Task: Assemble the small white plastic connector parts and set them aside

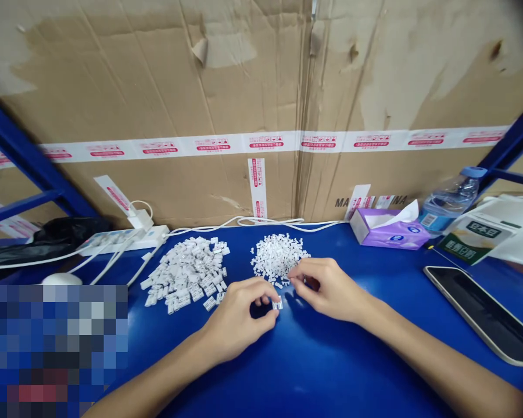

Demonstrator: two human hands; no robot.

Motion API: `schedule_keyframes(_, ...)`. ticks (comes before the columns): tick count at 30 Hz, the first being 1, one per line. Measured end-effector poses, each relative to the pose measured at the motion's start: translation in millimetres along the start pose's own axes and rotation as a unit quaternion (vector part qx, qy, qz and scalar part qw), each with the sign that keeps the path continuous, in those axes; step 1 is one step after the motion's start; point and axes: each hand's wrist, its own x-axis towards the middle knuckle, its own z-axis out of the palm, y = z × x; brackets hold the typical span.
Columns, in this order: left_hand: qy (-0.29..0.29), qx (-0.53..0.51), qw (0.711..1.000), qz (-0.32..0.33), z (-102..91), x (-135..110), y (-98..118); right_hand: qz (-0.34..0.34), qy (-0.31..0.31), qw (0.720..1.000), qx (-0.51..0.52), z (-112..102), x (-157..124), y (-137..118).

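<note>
My left hand (239,316) rests on the blue table (322,360), its thumb and fingers pinched on a small white plastic part (278,303). Just to the right, my right hand (326,287) is curled, fingertips pinching a tiny white piece at the near edge of a pile of small white pieces (278,255). A second, wider pile of larger white and grey plastic parts (187,273) lies to the left of my left hand.
A cardboard wall (244,87) stands behind the table. A white power strip (126,238) with cables lies at the back left, beside a black bag (56,232). At the right are a purple tissue pack (387,229), a water bottle (448,200), a carton and a phone (483,313).
</note>
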Motion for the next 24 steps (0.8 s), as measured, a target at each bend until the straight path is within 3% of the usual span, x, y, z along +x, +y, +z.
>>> schedule_keyframes(12,0.008,0.012,0.997,-0.073,3.3,-6,-10,0.025,0.015,1.0,-0.002,-12,-4,14)
schedule_keyframes(24,0.019,0.003,0.996,-0.089,3.5,-4,-9,0.048,-0.01,0.999,-0.018,-11,-7,16)
